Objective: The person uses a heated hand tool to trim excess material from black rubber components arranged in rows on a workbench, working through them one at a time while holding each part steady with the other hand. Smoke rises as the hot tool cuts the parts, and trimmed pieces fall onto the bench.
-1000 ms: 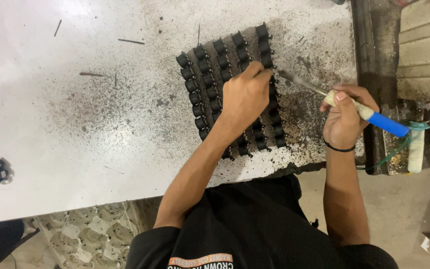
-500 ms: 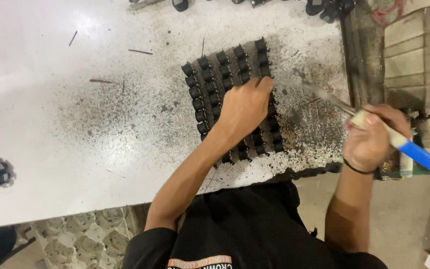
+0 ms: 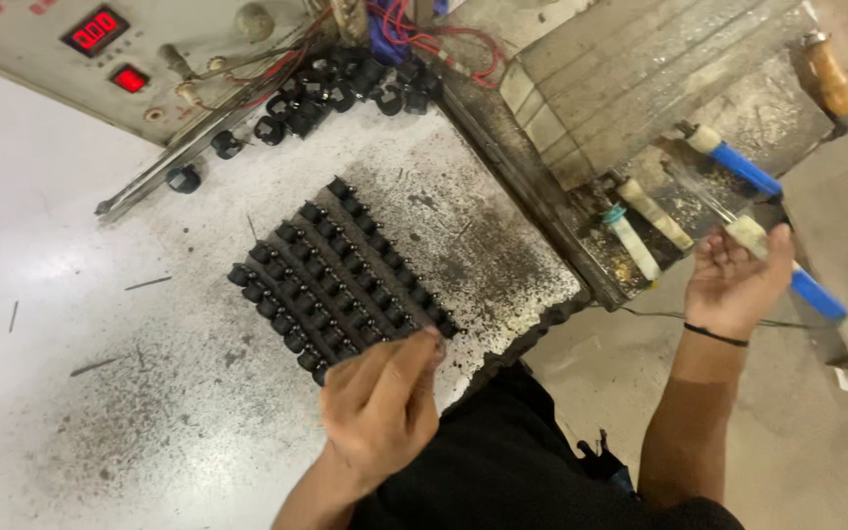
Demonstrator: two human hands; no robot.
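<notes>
So the left hand (image 3: pixel 385 407) hovers loosely curled, fingers grasping nothing, just over the 6 o'clock edge of the black tray of small dark round parts (image 3: pixel 341 280) on the speckled white desk (image 3: pixel 80 393). Right hand (image 3: pixel 738 285) at 3 o'clock pinches a blue-handled tool (image 3: pixel 787 275). Loose black rings (image 3: pixel 336 83) pile at 12, beside red wires (image 3: pixel 409 29).
</notes>
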